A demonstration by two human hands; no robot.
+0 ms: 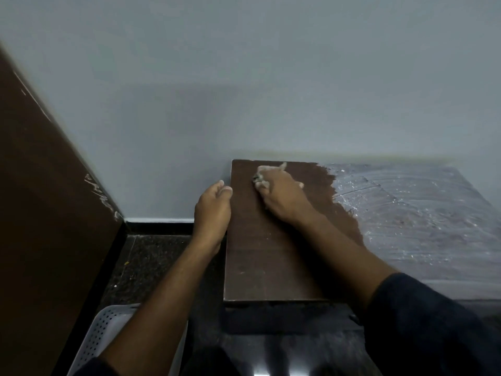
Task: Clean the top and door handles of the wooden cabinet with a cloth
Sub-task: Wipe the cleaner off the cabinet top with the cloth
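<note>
The wooden cabinet's top is dark brown on its left part and coated in grey-white dust on the right. My right hand presses a small crumpled pale cloth onto the top near its far left corner, with the fingers curled round the cloth. My left hand rests against the cabinet's left edge, fingers loosely curled and holding nothing. The door handles are out of sight.
A grey wall stands right behind the cabinet. A tall dark brown panel with scuffed edges leans at the left. A white perforated basket sits on the dark speckled floor below my left forearm.
</note>
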